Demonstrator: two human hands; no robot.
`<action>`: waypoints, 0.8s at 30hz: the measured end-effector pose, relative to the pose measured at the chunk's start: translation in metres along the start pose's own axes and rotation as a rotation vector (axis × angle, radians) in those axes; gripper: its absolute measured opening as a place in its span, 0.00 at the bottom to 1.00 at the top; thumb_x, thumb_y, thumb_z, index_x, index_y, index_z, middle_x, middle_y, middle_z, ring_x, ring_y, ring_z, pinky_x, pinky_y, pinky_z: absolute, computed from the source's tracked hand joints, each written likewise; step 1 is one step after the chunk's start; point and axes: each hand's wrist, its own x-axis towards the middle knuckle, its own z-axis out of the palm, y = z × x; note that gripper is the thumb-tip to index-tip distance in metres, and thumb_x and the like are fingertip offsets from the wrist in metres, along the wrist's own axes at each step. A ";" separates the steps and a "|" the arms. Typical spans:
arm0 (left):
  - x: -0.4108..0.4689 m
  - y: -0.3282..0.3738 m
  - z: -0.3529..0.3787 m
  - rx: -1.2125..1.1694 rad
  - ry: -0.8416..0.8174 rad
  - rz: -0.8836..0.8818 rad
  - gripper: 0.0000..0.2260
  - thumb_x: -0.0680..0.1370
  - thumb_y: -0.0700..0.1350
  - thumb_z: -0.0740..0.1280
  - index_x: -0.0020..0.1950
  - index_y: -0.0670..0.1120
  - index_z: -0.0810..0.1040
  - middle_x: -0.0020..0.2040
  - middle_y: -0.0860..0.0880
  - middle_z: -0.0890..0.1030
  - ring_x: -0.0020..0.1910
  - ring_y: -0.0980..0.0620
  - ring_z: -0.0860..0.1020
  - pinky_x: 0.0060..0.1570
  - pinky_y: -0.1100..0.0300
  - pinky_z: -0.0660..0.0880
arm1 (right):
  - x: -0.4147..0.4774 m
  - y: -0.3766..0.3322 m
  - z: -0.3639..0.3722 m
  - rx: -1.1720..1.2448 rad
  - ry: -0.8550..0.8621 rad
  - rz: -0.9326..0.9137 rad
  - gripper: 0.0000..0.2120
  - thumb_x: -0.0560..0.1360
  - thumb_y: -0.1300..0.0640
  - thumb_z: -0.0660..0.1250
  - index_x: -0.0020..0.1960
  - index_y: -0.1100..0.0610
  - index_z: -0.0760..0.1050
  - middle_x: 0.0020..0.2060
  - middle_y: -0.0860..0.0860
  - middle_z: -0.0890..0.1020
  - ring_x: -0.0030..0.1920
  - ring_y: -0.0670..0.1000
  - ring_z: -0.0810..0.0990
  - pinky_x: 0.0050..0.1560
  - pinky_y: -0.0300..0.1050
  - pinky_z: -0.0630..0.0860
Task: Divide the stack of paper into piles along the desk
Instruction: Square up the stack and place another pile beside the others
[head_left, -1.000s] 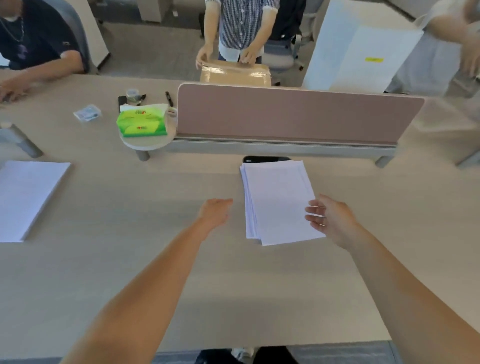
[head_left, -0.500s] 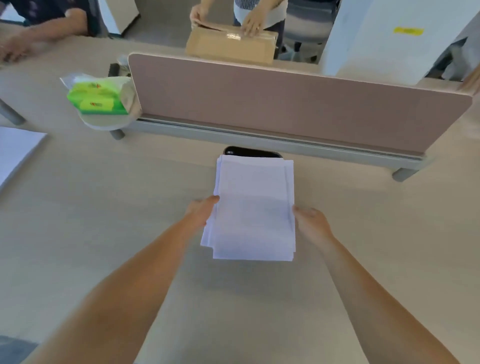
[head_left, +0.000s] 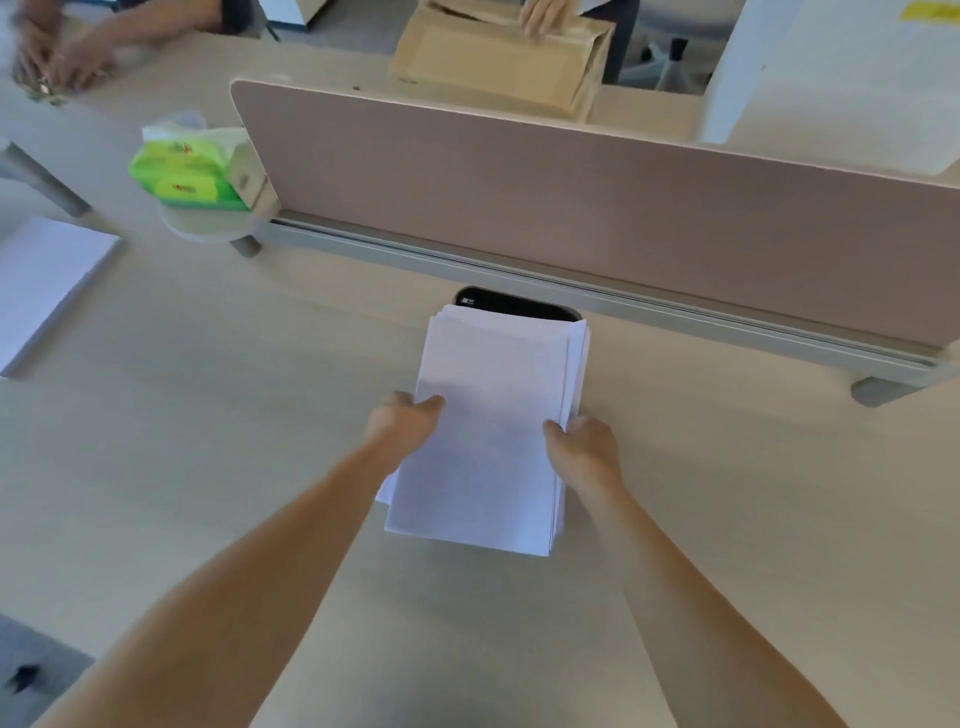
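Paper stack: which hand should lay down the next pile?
Probably left: the left hand holds the paper stack at its left edge, facing the bare desk toward the other pile; the right hand can steady the rest.

One wide-angle head view only, worn well above the bench (head_left: 208, 467), facing forward and steeply down. Nearest, close below the lens, the paper stack (head_left: 493, 441); farther off, the pink divider (head_left: 571, 208) across the upper frame, lines bowed by the lens.
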 end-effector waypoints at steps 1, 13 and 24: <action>0.001 -0.002 0.000 0.004 0.001 -0.003 0.23 0.76 0.54 0.65 0.61 0.37 0.76 0.55 0.39 0.81 0.49 0.41 0.80 0.41 0.58 0.69 | 0.000 -0.004 0.003 -0.035 -0.005 -0.005 0.14 0.74 0.43 0.58 0.42 0.55 0.67 0.46 0.56 0.72 0.43 0.56 0.73 0.40 0.43 0.70; 0.009 -0.012 0.008 0.002 0.001 -0.060 0.24 0.74 0.56 0.68 0.60 0.38 0.78 0.47 0.42 0.81 0.44 0.44 0.78 0.39 0.59 0.68 | -0.036 -0.027 0.019 -0.504 0.165 -0.285 0.20 0.78 0.45 0.57 0.56 0.60 0.75 0.60 0.57 0.72 0.62 0.60 0.68 0.61 0.52 0.66; 0.008 -0.013 0.008 -0.026 0.007 -0.085 0.25 0.73 0.55 0.69 0.61 0.38 0.78 0.48 0.43 0.80 0.43 0.43 0.78 0.37 0.59 0.69 | -0.014 -0.025 0.024 0.064 -0.029 0.049 0.32 0.75 0.46 0.63 0.72 0.60 0.58 0.72 0.57 0.63 0.72 0.60 0.60 0.69 0.56 0.65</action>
